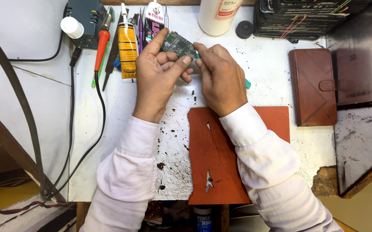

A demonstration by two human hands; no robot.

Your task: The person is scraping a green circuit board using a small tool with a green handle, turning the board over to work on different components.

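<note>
My left hand (pixel 159 71) pinches a small green circuit board (pixel 177 44) between thumb and fingers, tilted above the white worktable (pixel 263 64). My right hand (pixel 220 75) grips a thin teal-handled tool (pixel 248 83), its tip touching the board's right edge. Both wrists wear pale pink sleeves. A torn red-orange mat (pixel 220 172) lies under my right forearm.
At the back left lie a red-handled soldering iron (pixel 102 41), a yellow glue tube (pixel 128 49), tweezers and a white tube. A white bottle (pixel 218 15), a black cap (pixel 244 29) and stacked dark phones (pixel 297 17) stand behind. A brown wallet case (pixel 312 86) lies right.
</note>
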